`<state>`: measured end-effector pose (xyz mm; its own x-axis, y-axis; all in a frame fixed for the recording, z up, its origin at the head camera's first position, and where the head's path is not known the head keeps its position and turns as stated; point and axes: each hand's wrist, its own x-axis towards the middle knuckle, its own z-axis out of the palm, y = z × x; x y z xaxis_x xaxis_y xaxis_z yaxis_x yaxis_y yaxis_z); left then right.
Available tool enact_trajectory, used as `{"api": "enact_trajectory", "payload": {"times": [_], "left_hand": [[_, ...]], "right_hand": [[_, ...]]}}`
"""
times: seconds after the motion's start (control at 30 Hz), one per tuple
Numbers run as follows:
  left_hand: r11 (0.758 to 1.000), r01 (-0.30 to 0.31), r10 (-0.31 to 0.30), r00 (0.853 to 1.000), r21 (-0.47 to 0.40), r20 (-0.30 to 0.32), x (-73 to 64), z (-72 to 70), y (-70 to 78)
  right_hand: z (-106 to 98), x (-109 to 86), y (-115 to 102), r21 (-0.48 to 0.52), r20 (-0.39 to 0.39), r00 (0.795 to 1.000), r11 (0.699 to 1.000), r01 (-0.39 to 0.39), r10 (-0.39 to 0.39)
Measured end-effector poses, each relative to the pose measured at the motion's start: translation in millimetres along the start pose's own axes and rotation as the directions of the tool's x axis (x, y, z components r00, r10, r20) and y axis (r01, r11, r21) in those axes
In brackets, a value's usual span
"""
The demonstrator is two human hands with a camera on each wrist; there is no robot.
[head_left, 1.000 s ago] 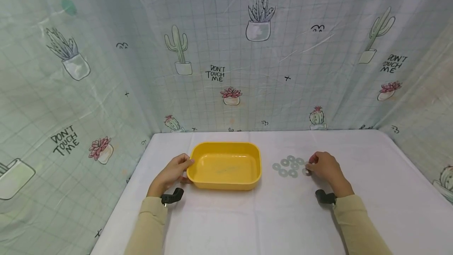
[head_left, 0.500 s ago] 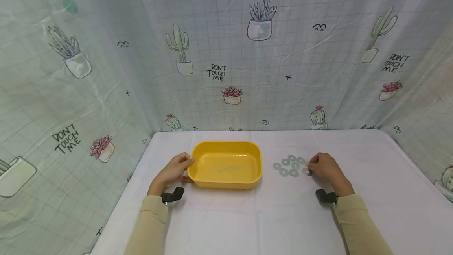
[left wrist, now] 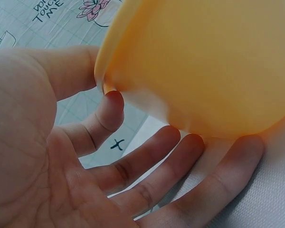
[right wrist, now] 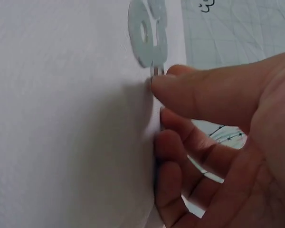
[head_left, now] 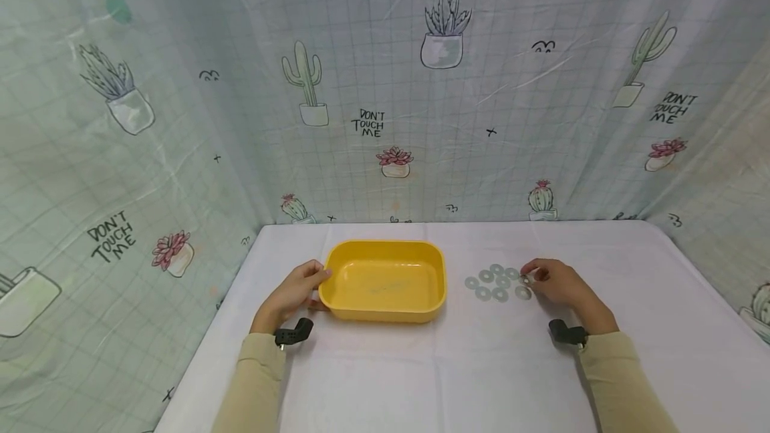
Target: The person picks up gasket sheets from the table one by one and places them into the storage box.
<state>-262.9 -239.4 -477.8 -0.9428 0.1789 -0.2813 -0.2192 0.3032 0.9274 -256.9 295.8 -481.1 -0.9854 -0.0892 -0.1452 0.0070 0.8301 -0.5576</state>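
My left hand grips the left end of a yellow plastic basin. In the left wrist view, thumb and index finger are at the rim of the basin, and the other fingertips meet its wall lower down. To the right, my right hand pinches a flat metal washer between thumb and index finger, low over the cloth. Just below it lies another washer. In the right wrist view, only a thin edge of the held washer shows at the thumb tip; the other fingers are curled near the cloth.
Several grey washers lie in a loose cluster between the basin and my right hand. A white cloth covers the table. Curtains printed with cacti hang behind and at both sides.
My right wrist has swung a little to the right, and the pinched washer now shows between the fingertips, with the one below it uncovered. My left hand and the basin stay put.
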Motion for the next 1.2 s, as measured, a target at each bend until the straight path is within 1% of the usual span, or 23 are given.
{"api": "enact_trajectory", "payload": {"times": [0.07,0.23,0.47,0.57,0.73,0.83,0.93,1.2], "left_hand": [[1.0,-0.004,0.004,1.0,0.0,0.005,-0.1,-0.6,-0.2],[1.0,-0.007,0.007,1.0,0.002,0.008,-0.4,-0.4,0.2],[1.0,-0.002,0.002,1.0,0.0,0.006,-0.4,0.2,1.4],[1.0,-0.002,0.002,1.0,0.002,0.005,0.4,0.6,2.7],[1.0,-0.003,0.003,1.0,-0.003,0.006,1.1,1.3,4.7],[1.0,0.002,-0.002,1.0,-0.005,0.003,0.4,0.9,4.7],[1.0,0.01,-0.01,1.0,-0.005,-0.002,-0.2,0.0,3.4],[1.0,0.007,-0.007,1.0,-0.007,0.003,-0.3,-2.2,-0.3]], "right_hand": [[-0.6,0.5,1.5,-0.014,-0.001,1.0,1.0,0.016,-0.016],[-1.7,1.1,0.1,-0.025,0.007,1.0,1.0,0.014,-0.014],[-3.5,3.2,-1.4,-0.038,0.083,0.997,0.999,0.0,0.003],[-4.8,2.9,-1.8,-0.031,0.1,0.995,0.999,0.014,-0.011],[-6.2,1.2,-2.7,-0.034,0.086,0.994,0.997,0.069,-0.066],[-5.0,1.3,-4.2,-0.032,0.08,0.995,0.998,0.061,-0.058],[-2.2,1.8,-6.0,-0.017,0.068,0.997,0.999,0.029,-0.028],[1.9,2.3,-0.6,0.037,0.016,1.0,0.999,0.014,-0.014]]}}
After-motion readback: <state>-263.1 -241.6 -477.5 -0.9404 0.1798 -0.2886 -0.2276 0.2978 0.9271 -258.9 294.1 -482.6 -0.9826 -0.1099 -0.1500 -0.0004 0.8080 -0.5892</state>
